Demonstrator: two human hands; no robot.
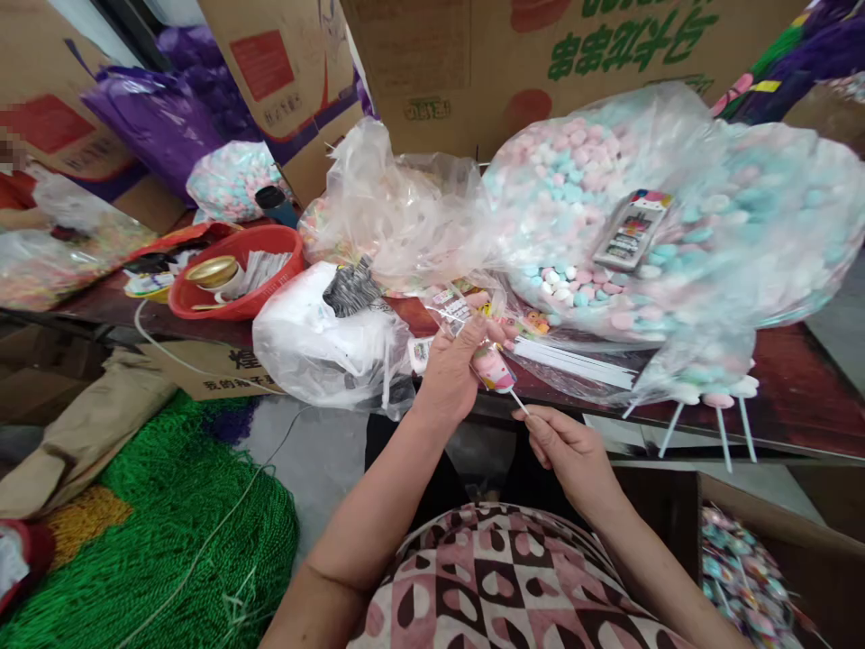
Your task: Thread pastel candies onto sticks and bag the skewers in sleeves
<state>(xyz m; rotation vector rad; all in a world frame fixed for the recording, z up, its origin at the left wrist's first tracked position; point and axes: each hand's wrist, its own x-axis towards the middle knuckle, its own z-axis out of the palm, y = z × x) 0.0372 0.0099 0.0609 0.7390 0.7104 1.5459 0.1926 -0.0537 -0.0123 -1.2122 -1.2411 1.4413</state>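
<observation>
- Lollipop [494, 370] is mid-wrap, held above the lap, just in front of the table [804, 397] edge.
- Left hand [454, 365] pinches its wrapper-covered head; right hand [564, 451] pinches the stick [518, 401] between thumb and forefinger.
- Done, it seems: a box [757, 507] at lower right already holds wrapped pieces.
- Left, by the look of it: three bare lollipops [716, 399] at the table edge, plus a bulging bag [574, 180] of pink and blue sweets.

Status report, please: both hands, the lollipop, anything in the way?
Left hand grips lollipop at wrapped head. Right hand pinches its stick. Candy bags crowd table just behind.
</observation>
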